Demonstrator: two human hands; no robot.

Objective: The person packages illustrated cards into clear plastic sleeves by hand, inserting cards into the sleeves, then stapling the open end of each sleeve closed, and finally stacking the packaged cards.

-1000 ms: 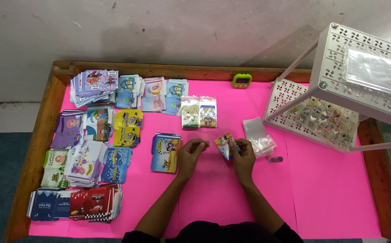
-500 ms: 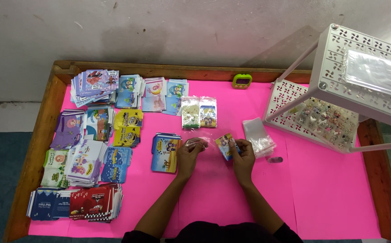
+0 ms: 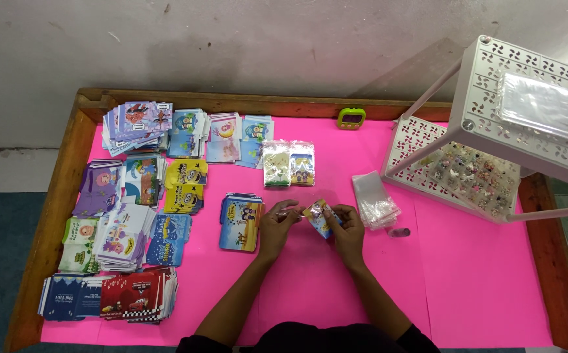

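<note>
Near the middle of the frame, the right hand (image 3: 349, 229) pinches a small picture card (image 3: 317, 218) between its fingers, and the card tilts up off the pink worktop (image 3: 480, 274). The left hand (image 3: 276, 222) is just beside it, and its fingers press together on a little clear bag (image 3: 290, 212) that touches the card's edge. It looks like the card is going into the bag, so a good way is to hold the bag's mouth open, keep the card straight, and push slowly so a corner does not catch. The bag is thin and shiny and hard to see. Just left of the left hand sits a stack of cards (image 3: 240, 221). A pile of clear bags (image 3: 375, 200) lies just right of the right hand, close enough to grab. Two bagged cards (image 3: 288, 163) lie above the hands. More card piles (image 3: 133, 216) fill the left side of the frame. A white rack (image 3: 493, 131) with small toys stands at the upper right, well apart. A little green timer (image 3: 351, 117) sits at the top. Nothing blocks the hands, but an elbow could bump the stack of cards nearby.
</note>
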